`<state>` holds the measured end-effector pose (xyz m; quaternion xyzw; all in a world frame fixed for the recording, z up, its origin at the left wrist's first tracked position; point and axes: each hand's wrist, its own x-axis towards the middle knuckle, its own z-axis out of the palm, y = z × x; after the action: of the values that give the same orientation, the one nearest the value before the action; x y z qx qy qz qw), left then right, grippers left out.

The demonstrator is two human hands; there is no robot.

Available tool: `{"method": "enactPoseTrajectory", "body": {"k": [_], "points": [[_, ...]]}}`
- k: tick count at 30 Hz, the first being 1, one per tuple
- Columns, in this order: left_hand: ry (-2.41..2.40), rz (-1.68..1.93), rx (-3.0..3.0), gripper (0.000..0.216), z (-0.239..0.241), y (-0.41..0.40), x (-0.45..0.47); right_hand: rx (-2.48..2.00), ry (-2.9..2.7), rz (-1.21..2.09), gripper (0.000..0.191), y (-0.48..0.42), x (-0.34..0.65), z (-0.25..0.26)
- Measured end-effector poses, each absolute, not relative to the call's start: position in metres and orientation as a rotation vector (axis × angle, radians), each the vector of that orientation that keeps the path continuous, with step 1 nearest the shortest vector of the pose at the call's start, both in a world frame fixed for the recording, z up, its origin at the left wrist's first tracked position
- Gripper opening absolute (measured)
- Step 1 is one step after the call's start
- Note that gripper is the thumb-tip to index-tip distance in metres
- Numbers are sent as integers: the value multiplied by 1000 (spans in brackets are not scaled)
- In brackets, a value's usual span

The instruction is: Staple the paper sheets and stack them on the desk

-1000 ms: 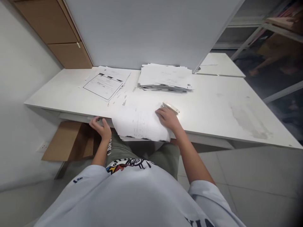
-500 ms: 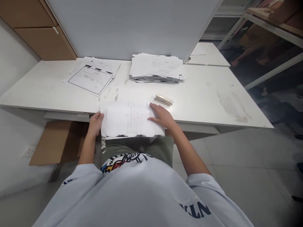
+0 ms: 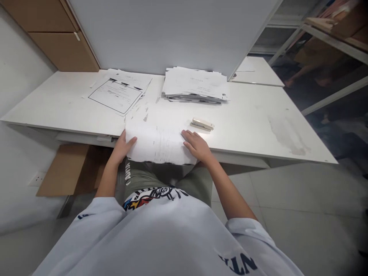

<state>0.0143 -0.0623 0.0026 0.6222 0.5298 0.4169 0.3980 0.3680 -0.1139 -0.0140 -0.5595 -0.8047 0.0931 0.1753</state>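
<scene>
White printed sheets of paper (image 3: 156, 145) lie at the table's front edge and hang a little over my lap, their near edge wavy. My left hand (image 3: 122, 147) grips their left edge, thumb on top and the other fingers mostly hidden. Across the right end of the paper, my right hand (image 3: 197, 145) rests flat with fingers stretched out and thumb apart. A cream stapler (image 3: 202, 124) lies just beyond the right hand, not touched.
On the white table (image 3: 244, 115), a thick stack of papers (image 3: 195, 85) stands against the grey partition (image 3: 172, 34). Loose printed sheets (image 3: 115, 96) lie to its left. Brown cardboard boxes (image 3: 64, 50) stand back left; an open carton (image 3: 61, 168) sits below the table.
My left hand has shifted slightly inward, its thumb now farther over the paper. The sheets' near edge has turned wavy. My right hand stays at the right end; the view has shifted slightly.
</scene>
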Motion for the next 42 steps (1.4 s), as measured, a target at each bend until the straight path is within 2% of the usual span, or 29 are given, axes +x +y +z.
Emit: {"method": "enactPoseTrajectory", "body": {"k": [3, 9, 15, 18, 22, 24, 31, 42], "points": [[1399, 1011, 1630, 72, 3, -69, 16, -1608, -2248, 239, 62, -117, 359, -18], [1415, 1091, 1475, 47, -6, -73, 13, -1612, -2234, 254, 62, -114, 342, -21], [1413, 1080, 1338, 43, -8, -75, 6, -1560, -2248, 257, 60, -105, 335, -21], [1438, 1040, 1287, 52, -7, -77, 3, -1542, -2286, 287, 58, -98, 336, -17], [1352, 1008, 1252, 86, -5, -80, 2, -1491, -2355, 396, 58, -86, 343, -11], [1311, 1013, 1231, 96, -5, -81, 3, -1454, -2376, 452, 59, -80, 350, -9], [1323, 1037, 1241, 85, -7, -77, 9, -1380, -2365, 512, 60, -70, 363, -9], [1272, 1061, 1344, 88, -3, -59, 12, -1429, -2164, 359, 55, -77, 358, -12]]}}
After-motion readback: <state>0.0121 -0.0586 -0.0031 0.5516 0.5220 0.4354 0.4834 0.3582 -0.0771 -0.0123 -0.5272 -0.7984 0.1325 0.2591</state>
